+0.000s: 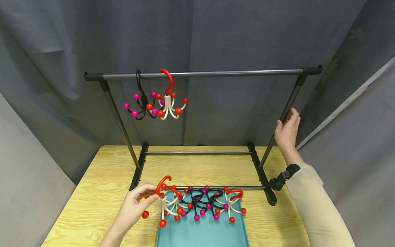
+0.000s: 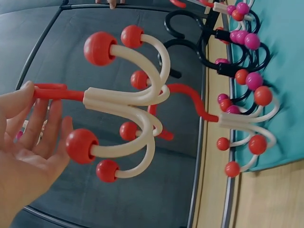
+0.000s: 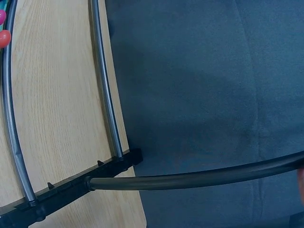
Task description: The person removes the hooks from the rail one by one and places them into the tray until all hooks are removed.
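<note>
My left hand [image 1: 133,207] pinches the red hook of a white multi-arm hook hanger [image 2: 118,97] with red ball tips, held above the tray's far left corner. My right hand [image 1: 287,132] grips the right post [image 1: 294,97] of a metal clothes rack; in the right wrist view only a sliver of that hand shows at the edge. From the rack's top bar [image 1: 231,73] hang a black hook hanger [image 1: 144,103] with magenta balls and a white one [image 1: 167,103] with a red hook. Their arms overlap.
Several more hook hangers, black [image 1: 213,199] and white [image 1: 229,202], lie crowded along the far end of a teal tray [image 1: 203,233]. The rack's black feet [image 1: 262,175] stand on a wooden table [image 1: 92,192]. Grey curtains [image 1: 234,37] close off the back.
</note>
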Demonstrator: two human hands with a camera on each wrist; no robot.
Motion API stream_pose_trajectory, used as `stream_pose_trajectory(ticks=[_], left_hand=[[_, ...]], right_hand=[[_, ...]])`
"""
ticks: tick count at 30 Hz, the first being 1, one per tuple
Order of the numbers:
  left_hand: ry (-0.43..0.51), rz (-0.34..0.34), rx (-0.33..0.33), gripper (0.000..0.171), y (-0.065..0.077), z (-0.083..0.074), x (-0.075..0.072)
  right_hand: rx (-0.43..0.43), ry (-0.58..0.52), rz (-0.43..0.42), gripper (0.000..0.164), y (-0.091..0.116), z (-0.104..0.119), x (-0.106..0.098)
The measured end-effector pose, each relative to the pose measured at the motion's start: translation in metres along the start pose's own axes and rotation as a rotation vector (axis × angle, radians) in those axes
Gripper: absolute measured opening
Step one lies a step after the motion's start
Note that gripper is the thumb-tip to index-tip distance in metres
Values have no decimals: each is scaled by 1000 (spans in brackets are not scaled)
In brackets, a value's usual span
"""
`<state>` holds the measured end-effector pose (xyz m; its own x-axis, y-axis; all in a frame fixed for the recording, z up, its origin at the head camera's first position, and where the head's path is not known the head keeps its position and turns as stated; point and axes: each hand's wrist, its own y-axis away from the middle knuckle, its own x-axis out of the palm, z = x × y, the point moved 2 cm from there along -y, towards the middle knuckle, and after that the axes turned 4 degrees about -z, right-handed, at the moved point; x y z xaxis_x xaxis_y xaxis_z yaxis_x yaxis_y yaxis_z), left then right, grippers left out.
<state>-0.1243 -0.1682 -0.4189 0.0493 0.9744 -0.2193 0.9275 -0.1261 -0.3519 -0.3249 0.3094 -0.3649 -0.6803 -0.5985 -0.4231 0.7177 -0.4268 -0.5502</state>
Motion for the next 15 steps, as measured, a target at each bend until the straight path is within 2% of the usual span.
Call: stream_pose_trajectory(ticks=[5,12,15], left_hand=[[26,49,3,18,6,5,6],[62,122,-147,21,18,21,17],[76,149,-170,23,23,28,22]], right_hand=[[-9,-4,6,52,2,0,0],[-8,-6,1,52,4,1,0],[-16,-6,-1,51,4,1,1]])
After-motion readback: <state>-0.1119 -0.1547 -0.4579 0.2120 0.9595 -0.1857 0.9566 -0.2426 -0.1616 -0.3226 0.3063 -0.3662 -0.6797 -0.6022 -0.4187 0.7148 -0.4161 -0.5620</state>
